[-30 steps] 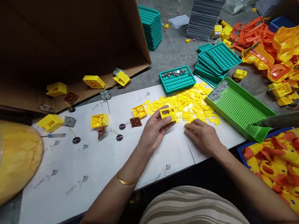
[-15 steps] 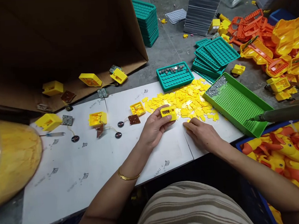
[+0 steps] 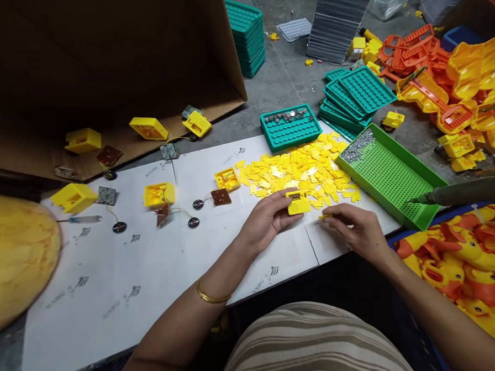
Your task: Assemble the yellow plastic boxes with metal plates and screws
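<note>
My left hand [image 3: 269,217] grips a small yellow plastic box [image 3: 299,204] with speaker holes on its face and an open slot along its top side. What sits inside the slot is too small to make out. To the right, my right hand [image 3: 357,227] pinches a small flat yellow cover [image 3: 325,217] between thumb and fingers, a short gap from the box. Beyond both hands spreads a heap of similar flat yellow covers [image 3: 280,172] on the white board [image 3: 234,252].
Opened yellow boxes [image 3: 159,194] with wired circuit boards and black discs lie to the left, near a screwdriver [image 3: 85,219]. A teal tray [image 3: 292,133] of button cells stands behind the heap. At right are a green tray [image 3: 391,167] of screws, a dark power-driver [image 3: 472,191] and toy ducks [image 3: 472,273].
My right hand has lifted a yellow cover off the board and moved slightly right. My left hand has shifted right and turned the box, so its holed face shows.
</note>
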A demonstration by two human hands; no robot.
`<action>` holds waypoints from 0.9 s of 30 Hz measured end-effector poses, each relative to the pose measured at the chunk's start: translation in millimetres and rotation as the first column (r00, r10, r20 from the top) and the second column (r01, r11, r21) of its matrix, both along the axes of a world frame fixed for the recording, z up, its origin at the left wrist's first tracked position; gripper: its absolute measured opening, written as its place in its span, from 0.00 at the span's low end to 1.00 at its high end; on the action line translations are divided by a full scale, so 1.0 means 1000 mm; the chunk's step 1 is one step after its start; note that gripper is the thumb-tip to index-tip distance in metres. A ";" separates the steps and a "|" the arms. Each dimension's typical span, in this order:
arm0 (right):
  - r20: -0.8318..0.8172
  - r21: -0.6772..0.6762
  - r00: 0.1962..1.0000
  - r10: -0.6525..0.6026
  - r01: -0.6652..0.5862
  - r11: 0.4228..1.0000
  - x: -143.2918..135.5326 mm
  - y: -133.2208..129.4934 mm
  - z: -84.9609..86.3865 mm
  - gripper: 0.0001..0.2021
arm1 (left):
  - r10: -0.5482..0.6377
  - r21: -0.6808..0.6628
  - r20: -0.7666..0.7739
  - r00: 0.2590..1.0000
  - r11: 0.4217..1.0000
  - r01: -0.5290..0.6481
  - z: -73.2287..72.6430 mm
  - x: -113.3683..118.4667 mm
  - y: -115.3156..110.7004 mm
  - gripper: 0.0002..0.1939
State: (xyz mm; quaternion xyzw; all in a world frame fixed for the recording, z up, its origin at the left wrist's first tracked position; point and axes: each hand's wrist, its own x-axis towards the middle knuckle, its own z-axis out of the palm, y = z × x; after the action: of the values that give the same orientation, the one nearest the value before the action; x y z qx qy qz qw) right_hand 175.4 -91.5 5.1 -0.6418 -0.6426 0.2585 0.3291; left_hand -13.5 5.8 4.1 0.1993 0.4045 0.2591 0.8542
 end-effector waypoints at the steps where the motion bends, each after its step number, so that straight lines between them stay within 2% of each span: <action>1: -0.013 0.082 1.000 -0.013 0.014 0.997 -0.001 0.001 0.004 0.05 | -0.026 -0.012 0.010 1.000 1.000 0.027 0.000 0.001 -0.002 0.13; 4: 0.066 0.320 0.998 -0.006 -0.015 0.947 -0.007 0.011 0.012 0.07 | -0.124 -0.048 0.037 0.992 0.991 0.126 -0.001 0.003 -0.006 0.12; 7: 0.223 0.426 0.974 0.044 -0.138 0.894 -0.011 0.021 0.010 0.08 | -0.228 -0.035 0.065 0.971 0.972 0.231 -0.002 0.003 -0.009 0.12; 10: 0.311 0.453 0.944 0.111 -0.250 0.856 -0.011 0.026 0.006 0.08 | -0.275 -0.020 0.077 0.958 0.960 0.278 -0.002 0.003 -0.009 0.13; 14: 0.322 0.463 0.930 0.174 -0.315 0.829 -0.009 0.028 0.006 0.07 | -0.267 -0.041 0.077 0.960 0.962 0.271 -0.001 0.003 -0.009 0.14; 27: 0.286 0.408 0.933 0.217 -0.323 0.854 -0.005 0.027 0.007 0.06 | -0.311 0.026 0.034 0.950 0.950 0.310 -0.006 0.004 -0.010 0.16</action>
State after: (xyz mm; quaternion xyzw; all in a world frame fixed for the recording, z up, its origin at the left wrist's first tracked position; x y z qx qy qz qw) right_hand 170.6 -64.1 11.8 -0.4767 -0.8025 0.0714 0.3515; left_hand -9.3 -4.7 -1.8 0.2643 0.3494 0.1294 0.8896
